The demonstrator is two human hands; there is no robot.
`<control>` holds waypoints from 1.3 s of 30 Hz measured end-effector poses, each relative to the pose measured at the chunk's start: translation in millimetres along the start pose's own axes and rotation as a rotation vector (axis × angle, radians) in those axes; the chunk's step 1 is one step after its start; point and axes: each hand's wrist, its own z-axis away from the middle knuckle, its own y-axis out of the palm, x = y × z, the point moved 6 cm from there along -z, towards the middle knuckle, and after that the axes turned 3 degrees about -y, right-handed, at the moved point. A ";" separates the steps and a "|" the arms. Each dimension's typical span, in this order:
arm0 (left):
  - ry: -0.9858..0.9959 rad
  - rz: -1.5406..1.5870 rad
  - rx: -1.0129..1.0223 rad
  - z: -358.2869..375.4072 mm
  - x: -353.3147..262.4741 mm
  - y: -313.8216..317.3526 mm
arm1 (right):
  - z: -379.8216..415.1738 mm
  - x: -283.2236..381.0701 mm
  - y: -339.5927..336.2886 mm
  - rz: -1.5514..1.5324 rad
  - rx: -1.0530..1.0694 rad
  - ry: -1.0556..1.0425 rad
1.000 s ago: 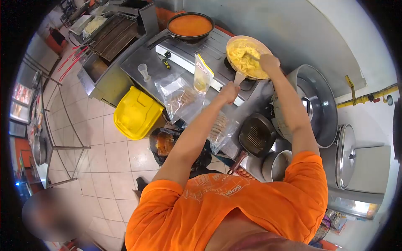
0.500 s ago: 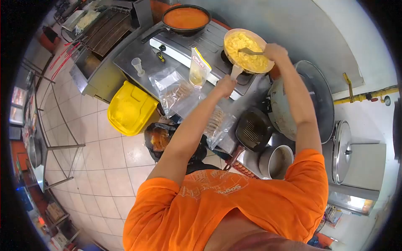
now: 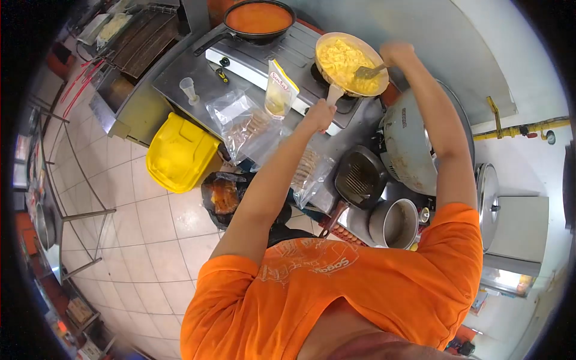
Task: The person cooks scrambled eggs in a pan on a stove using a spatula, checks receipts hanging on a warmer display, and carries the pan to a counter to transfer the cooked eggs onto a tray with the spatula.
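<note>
A cream-coloured frying pan (image 3: 324,43) sits on the right burner of the stove, filled with yellow scrambled eggs (image 3: 343,60). My left hand (image 3: 321,115) is closed around the pan's pale handle (image 3: 335,93). High at the pan's right side, my right hand (image 3: 396,53) grips a spatula (image 3: 367,72), its blade in the eggs near the right rim. The lower end of the handle is hidden in my left hand. Just left of that hand stands a pouch (image 3: 281,90) with a yellow edge.
On the left burner of the stove (image 3: 255,75) rests a dark pan of orange sauce (image 3: 260,17). Clear bags (image 3: 240,123) of food, a plastic cup (image 3: 189,90), a grill pan (image 3: 360,177) and a pot (image 3: 393,223) surround my arms. A yellow bin (image 3: 180,153) stands on the floor.
My right hand has risen and the spatula has turned, its blade shifting toward the pan's right rim. My left hand stays on the handle. The whole view has shifted slightly.
</note>
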 end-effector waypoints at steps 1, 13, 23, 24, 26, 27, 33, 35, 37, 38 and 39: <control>0.006 0.004 0.005 2.3 -2.5 -1.6 | 34.4 8.1 -27.4 -0.017 0.127 -0.011; 0.017 0.026 -0.030 5.8 -3.3 -1.7 | -7.0 25.5 12.6 0.106 -0.019 0.025; 0.059 -0.021 -0.022 5.0 -5.0 5.9 | 19.2 40.1 26.3 0.179 0.016 0.040; 0.061 -0.023 -0.036 3.5 -4.7 5.2 | 10.5 33.8 47.2 0.178 0.003 0.037; 0.064 -0.012 -0.094 4.5 -3.4 4.0 | -2.2 21.4 49.7 -0.036 -0.201 0.139; 0.065 -0.002 -0.078 5.5 -4.3 3.5 | -5.1 21.9 50.5 -0.036 -0.211 0.129; 0.048 -0.064 -0.051 -7.4 -0.4 11.6 | -12.8 8.9 68.2 -0.171 -0.273 0.169; 0.074 -0.078 -0.046 -6.9 -5.7 5.9 | -26.5 -0.3 78.9 -0.127 -0.381 0.160; 0.009 -0.085 -0.006 6.2 -12.9 1.0 | -32.1 -6.9 83.7 -0.159 -0.422 0.164; 0.012 -0.094 -0.014 7.8 -13.4 -1.5 | -33.4 -9.5 83.2 -0.183 -0.456 0.170; 0.009 -0.112 0.010 8.6 -15.4 -3.1 | -36.9 -12.2 81.8 -0.191 -0.468 0.172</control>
